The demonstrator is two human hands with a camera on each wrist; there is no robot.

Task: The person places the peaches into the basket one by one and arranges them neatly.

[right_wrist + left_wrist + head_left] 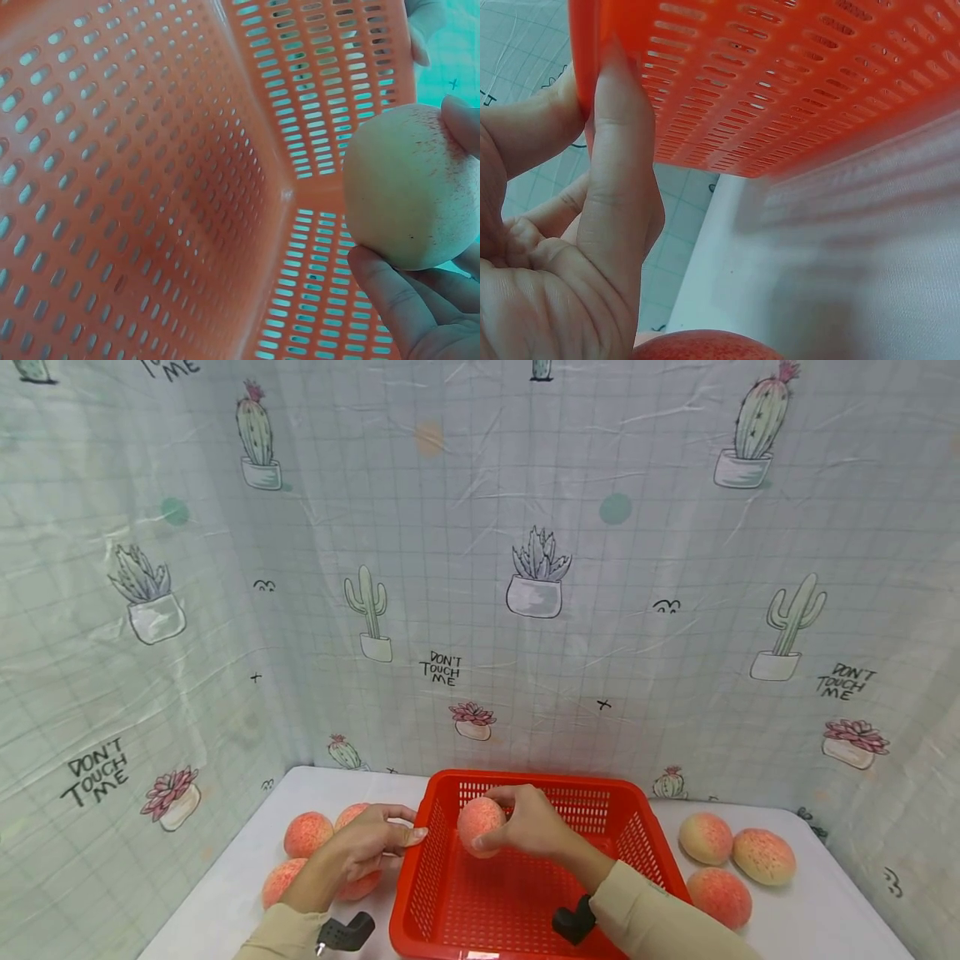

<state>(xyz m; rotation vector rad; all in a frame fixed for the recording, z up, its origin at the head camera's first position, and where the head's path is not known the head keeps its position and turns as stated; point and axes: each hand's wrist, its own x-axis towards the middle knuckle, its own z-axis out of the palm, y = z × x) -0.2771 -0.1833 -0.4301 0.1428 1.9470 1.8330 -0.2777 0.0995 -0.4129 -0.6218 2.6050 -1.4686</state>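
Observation:
A red plastic basket [487, 906] with slotted walls stands on the table. My right hand [536, 827] holds a peach [480, 825] above the basket floor, near its left wall. In the right wrist view, thumb and fingers lie around the peach [409, 195], whose pale yellow side shows. My left hand [375, 839] pinches the basket's left rim; in the left wrist view the thumb presses the rim [585, 52] from one side, with fingers on the other. Below that hand is part of another peach [709, 346].
Several peaches [307, 835] lie left of the basket, partly hidden by the left arm. Three more peaches [718, 897] sit to its right on the white table [810, 927]. A cactus-print cloth [480, 527] hangs behind and at both sides.

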